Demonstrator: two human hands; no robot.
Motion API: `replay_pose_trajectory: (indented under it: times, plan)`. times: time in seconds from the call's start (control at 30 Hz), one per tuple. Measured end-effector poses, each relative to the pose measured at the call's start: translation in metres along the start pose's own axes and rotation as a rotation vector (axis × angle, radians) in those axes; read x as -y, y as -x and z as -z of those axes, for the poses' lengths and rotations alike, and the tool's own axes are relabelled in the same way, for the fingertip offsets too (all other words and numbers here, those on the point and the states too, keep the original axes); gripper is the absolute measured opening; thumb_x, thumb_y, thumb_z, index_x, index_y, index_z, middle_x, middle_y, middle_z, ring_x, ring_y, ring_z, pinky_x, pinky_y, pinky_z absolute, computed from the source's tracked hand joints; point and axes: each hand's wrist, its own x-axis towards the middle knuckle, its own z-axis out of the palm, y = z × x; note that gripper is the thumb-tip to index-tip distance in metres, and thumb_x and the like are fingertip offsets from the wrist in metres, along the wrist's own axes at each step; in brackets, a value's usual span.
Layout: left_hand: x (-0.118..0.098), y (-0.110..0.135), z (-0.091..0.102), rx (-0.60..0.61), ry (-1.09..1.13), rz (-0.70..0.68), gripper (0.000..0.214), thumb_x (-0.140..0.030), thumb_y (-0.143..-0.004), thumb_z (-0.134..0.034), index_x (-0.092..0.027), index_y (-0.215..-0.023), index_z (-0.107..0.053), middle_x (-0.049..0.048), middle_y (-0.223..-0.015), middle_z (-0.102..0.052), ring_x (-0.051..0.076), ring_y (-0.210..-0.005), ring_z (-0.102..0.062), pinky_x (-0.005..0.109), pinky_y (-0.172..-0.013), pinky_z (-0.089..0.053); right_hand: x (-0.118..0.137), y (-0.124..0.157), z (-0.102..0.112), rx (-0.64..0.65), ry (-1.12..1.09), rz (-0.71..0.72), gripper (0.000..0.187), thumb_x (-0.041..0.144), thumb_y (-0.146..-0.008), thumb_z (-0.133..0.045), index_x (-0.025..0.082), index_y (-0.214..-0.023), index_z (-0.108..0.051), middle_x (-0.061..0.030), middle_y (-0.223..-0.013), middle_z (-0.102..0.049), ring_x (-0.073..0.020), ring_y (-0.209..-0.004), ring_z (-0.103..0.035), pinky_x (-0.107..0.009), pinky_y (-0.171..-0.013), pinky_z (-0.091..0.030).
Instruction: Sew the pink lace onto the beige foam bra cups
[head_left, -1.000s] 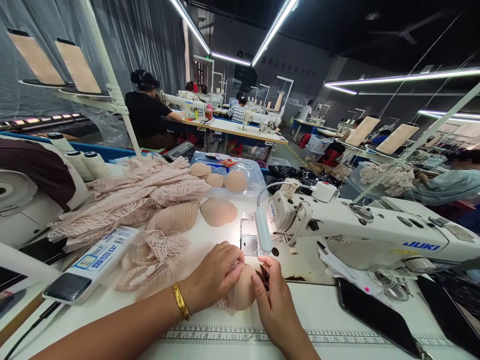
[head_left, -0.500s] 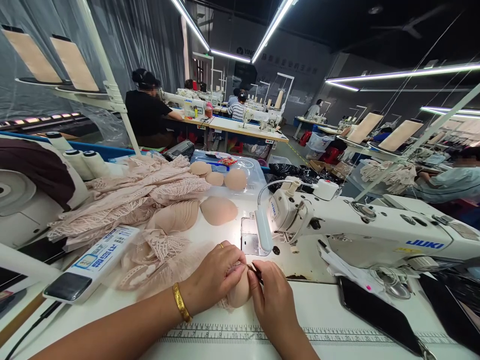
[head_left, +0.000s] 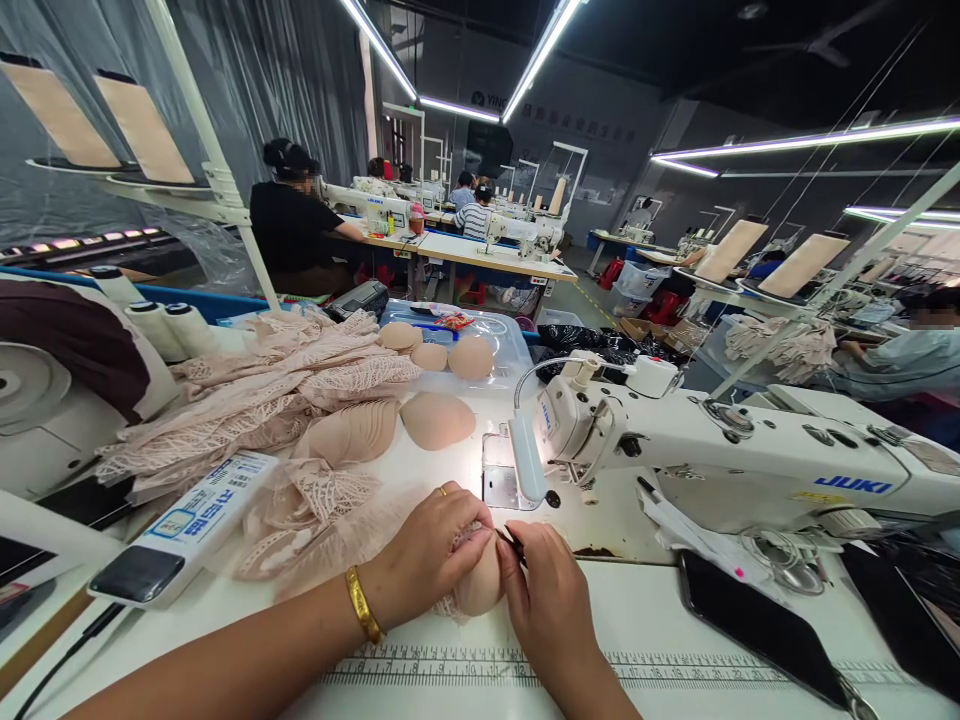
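Observation:
My left hand, with a gold bangle at the wrist, is closed on a beige bra cup edged with lace. The thumb and fingers pinch its upper edge. My right hand is closed at the cup's right side, gripping a small dark thin tool whose exact kind is hidden by the fingers. Both hands meet just above the printed ruler strip, in front of the sewing machine's needle plate. Beige lace fabric trails to the left of the cup.
A white sewing machine with a lit lamp stands at the right. Stacked bra cups and heaped lace pieces lie left. A power bank and black phone flank my arms. Co-workers sit at machines beyond.
Both hands stay in place on the cup. The view has shifted very slightly; otherwise nothing on the table has visibly moved.

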Motion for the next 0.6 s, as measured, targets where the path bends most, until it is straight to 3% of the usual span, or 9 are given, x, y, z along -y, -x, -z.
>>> replay_pose_trajectory:
  times: [0.6]
  plan:
    - [0.0013, 0.0012, -0.0001, 0.009, -0.014, 0.013, 0.015, -0.025, -0.102, -0.049, -0.021, -0.095, -0.061, 0.0034, -0.095, -0.065, 0.022, -0.092, -0.056, 0.038, -0.083, -0.045, 0.0003, -0.0007, -0.0007, 0.021, 0.016, -0.001, 0.012, 0.021, -0.109, -0.044, 0.02, -0.113, -0.056, -0.004, -0.083, -0.067, -0.0211, -0.072, -0.059, -0.033, -0.064, -0.045]
